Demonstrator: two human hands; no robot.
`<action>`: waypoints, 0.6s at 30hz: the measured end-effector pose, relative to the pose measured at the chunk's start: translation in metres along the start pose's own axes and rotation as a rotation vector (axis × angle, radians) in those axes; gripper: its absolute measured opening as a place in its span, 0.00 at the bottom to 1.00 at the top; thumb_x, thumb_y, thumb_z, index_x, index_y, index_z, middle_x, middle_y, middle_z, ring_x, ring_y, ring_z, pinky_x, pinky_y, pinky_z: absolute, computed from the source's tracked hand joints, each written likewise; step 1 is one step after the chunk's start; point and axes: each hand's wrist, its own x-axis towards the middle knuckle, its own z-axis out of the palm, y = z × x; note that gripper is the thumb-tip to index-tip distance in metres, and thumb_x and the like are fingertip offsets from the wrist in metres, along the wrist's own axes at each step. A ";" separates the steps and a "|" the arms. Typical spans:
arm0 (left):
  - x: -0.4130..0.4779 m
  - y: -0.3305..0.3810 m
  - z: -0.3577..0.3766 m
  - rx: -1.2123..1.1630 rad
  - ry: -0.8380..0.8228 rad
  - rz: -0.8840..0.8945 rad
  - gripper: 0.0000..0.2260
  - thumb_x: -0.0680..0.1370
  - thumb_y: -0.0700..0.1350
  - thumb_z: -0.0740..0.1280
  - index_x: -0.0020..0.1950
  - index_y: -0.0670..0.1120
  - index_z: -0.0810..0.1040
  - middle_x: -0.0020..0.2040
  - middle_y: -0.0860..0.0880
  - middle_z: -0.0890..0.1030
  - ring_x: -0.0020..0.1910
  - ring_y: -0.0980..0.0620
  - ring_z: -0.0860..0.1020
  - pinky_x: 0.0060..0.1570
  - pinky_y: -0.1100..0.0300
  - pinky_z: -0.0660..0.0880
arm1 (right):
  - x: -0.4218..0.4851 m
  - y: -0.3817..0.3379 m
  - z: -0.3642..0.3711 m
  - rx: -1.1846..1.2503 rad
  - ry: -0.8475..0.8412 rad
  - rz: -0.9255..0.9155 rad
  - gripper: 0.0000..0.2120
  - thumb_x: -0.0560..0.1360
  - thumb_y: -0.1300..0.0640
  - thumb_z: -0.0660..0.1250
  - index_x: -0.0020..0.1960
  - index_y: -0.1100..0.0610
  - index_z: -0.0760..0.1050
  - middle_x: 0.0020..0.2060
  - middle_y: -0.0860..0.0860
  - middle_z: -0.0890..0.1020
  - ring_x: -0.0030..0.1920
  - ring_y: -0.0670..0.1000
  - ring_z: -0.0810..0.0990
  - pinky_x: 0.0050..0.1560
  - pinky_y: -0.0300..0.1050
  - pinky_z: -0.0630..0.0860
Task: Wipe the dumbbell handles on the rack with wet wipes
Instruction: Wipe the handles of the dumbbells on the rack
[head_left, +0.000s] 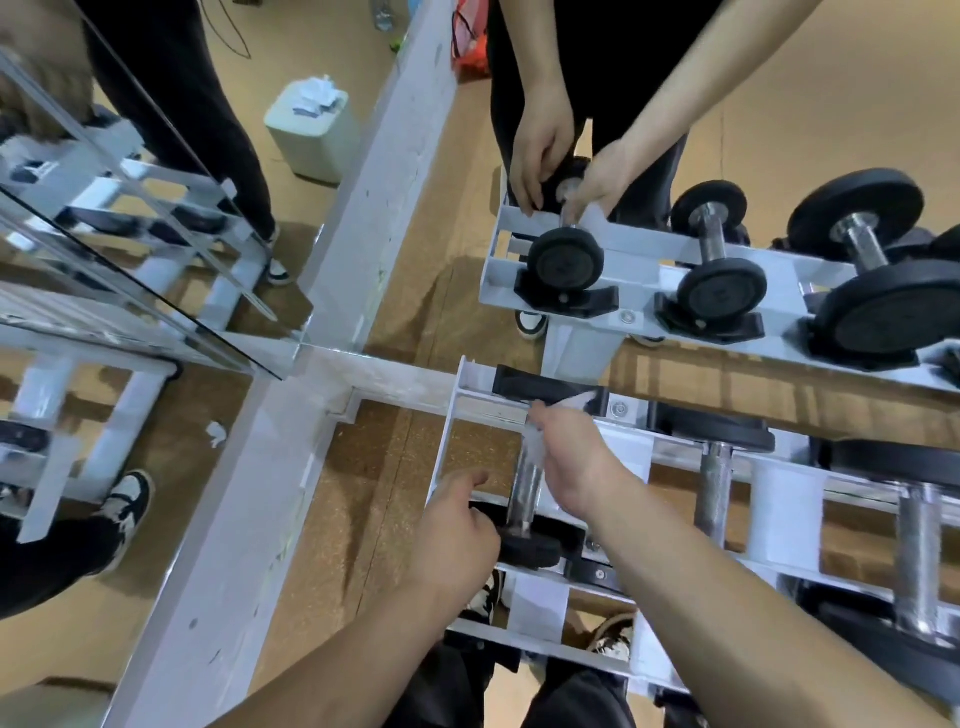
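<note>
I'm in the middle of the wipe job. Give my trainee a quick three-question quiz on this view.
1. True or false: the right hand presses the wet wipe against the handle of the leftmost dumbbell.
2. Which hand is at that dumbbell's near weight? A) left hand B) right hand
3. Fill in: the rack stands facing a ____.

Key: 1 true; 2 A; 3 mirror.
</note>
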 end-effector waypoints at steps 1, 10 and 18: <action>0.000 0.000 -0.001 0.001 0.009 0.006 0.25 0.81 0.35 0.58 0.75 0.55 0.72 0.72 0.58 0.72 0.65 0.52 0.77 0.63 0.60 0.75 | 0.006 0.003 0.003 0.023 0.008 0.000 0.11 0.85 0.54 0.61 0.61 0.59 0.75 0.51 0.55 0.82 0.51 0.54 0.78 0.53 0.47 0.72; 0.000 -0.003 -0.004 -0.046 0.017 -0.067 0.26 0.81 0.35 0.58 0.75 0.55 0.72 0.72 0.55 0.74 0.55 0.59 0.73 0.36 0.80 0.68 | -0.024 0.045 0.003 -0.265 -0.041 0.060 0.27 0.86 0.55 0.58 0.81 0.62 0.53 0.64 0.57 0.75 0.55 0.52 0.77 0.51 0.45 0.72; -0.002 -0.010 -0.006 -0.096 0.024 -0.054 0.26 0.81 0.34 0.58 0.75 0.55 0.71 0.75 0.55 0.71 0.66 0.60 0.71 0.47 0.81 0.65 | -0.001 0.025 0.006 -0.223 0.042 0.023 0.17 0.85 0.56 0.61 0.69 0.65 0.71 0.63 0.64 0.78 0.63 0.63 0.78 0.65 0.58 0.75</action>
